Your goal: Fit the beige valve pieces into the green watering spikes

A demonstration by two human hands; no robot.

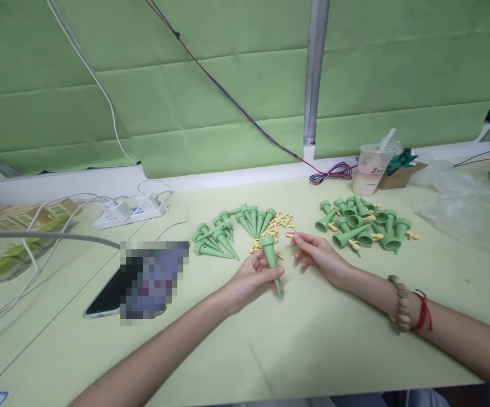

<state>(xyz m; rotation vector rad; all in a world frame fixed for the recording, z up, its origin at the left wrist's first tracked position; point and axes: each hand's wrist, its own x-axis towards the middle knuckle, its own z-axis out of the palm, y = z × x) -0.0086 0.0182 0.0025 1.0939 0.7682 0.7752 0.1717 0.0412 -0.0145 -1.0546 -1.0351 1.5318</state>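
Observation:
My left hand (253,276) is closed around a green plastic spike (270,260), held with its wide end up and its tip down toward me. Just right of it, my right hand (316,253) pinches a small yellow plastic piece (289,235) between thumb and fingertips. Behind my hands lies a loose heap of yellow pieces (282,221). Several green spikes (215,240) are spread to the left of that heap. Over on the right is a pile of green spikes (355,220), with yellow pieces showing at several of them.
Two devices lie at left: a dark phone (111,294) and a partly blurred screen (155,280). Behind them are a power strip (132,210) and white cables. A plastic drink cup (367,169), a small cardboard box (401,176) and clear plastic bags (456,209) stand at the back right.

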